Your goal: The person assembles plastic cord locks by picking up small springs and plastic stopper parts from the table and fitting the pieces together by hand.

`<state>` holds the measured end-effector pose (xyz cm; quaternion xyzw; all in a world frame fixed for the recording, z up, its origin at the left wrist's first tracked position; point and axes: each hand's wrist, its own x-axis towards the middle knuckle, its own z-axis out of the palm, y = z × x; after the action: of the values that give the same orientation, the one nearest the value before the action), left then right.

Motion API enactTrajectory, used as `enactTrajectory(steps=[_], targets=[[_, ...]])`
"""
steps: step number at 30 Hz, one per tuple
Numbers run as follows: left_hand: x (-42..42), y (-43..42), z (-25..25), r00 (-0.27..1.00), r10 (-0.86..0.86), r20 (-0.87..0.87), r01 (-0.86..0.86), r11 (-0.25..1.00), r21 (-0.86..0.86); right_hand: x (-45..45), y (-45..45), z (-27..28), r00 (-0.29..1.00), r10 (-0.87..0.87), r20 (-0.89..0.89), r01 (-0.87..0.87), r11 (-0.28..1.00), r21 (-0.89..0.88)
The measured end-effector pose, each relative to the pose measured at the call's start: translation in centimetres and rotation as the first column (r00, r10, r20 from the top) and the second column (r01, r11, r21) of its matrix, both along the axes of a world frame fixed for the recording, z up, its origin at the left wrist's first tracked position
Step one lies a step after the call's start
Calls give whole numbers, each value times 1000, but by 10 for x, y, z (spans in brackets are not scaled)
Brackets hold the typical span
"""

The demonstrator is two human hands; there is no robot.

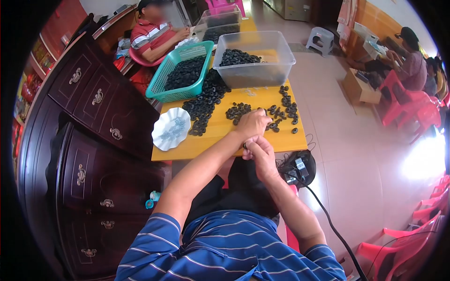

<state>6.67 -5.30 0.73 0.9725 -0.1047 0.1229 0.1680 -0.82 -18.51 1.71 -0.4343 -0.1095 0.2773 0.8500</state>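
My left hand (pixel 253 123) is over the table, crossed in front of the right, among small black ring-shaped parts. Its fingers are curled, and what they hold, if anything, is hidden. Closer to my body, my right hand (pixel 260 152) pinches a small black ring (pixel 245 145) between thumb and fingers, just over the table's front edge. Black rings (pixel 238 110) lie in a small group left of my left hand, and more rings (pixel 289 108) are scattered to its right. A white scalloped dish (pixel 160 127) holds small, pale, clear-looking pieces (pixel 174 130).
A teal basket (pixel 154 89) and a clear plastic tub (pixel 255 77) with black parts stand on the yellow table (pixel 218 122). A heap of rings (pixel 200 110) lies beside the basket. Another person (pixel 157 35) sits across at the left. A dark cabinet (pixel 98 154) flanks the left side.
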Motion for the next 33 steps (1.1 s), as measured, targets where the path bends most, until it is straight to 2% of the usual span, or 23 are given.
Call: enactTrajectory(steps=[19, 21, 25, 27, 28, 30, 31, 33], targets=[[9, 0, 7, 997, -82, -3, 82, 997, 17, 2, 0, 2, 1000, -7, -11, 6, 1000, -25], [12, 1, 4, 996, -86, 16, 84, 991, 103, 2, 0, 2, 1000, -5, -11, 5, 1000, -31], [13, 2, 2, 997, -73, 5, 72, 993, 92, 4, 0, 0, 1000, -1, -15, 1, 1000, -26], [7, 0, 10, 997, -54, 51, 55, 998, -22, 5, 1, -4, 999, 5, -33, -5, 1000, -19], [6, 2, 14, 997, -53, 50, 54, 998, -21, 5, 1, -6, 999, 10, -54, -10, 1000, -11], [-1, 8, 25, 985, -1, 174, 60, 940, -334, 6, 1, -5, 998, 14, -65, -14, 1000, -2], [-11, 12, 33, 990, 46, 132, 15, 904, -426, 7, 0, -4, 997, 17, -75, -16, 1000, 6], [-30, 21, 43, 994, 61, 89, 15, 735, -678, 8, 0, -7, 997, 36, -69, -34, 999, 19]])
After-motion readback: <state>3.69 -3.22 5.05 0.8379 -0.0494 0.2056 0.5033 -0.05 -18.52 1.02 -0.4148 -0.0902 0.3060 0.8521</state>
